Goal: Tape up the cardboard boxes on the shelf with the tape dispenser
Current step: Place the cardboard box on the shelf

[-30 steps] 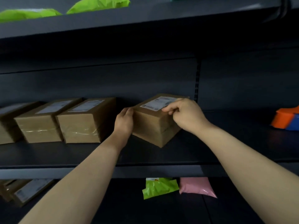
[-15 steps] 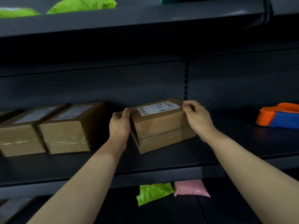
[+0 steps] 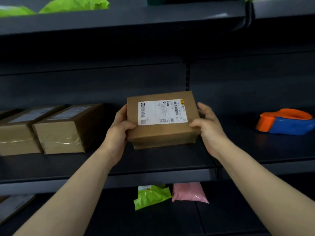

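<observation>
A brown cardboard box (image 3: 163, 133) with a white shipping label on top is tilted toward me over the middle shelf (image 3: 153, 174). My left hand (image 3: 119, 132) grips its left side, thumb on the top face. My right hand (image 3: 207, 125) grips its right side the same way. An orange and blue tape dispenser (image 3: 286, 121) lies on the shelf at the far right, apart from both hands. Two more cardboard boxes (image 3: 66, 132) with clear tape across their fronts stand in a row to the left.
The upper shelf (image 3: 119, 17) overhangs and carries green mailer bags (image 3: 73, 5). On the lower shelf lie a green bag (image 3: 151, 196), a pink bag (image 3: 189, 193) and another box (image 3: 12, 206) at the far left.
The box has been turned square to me and tipped up so its label faces me. My right hand moved from its top to its right side. The view shifted right.
</observation>
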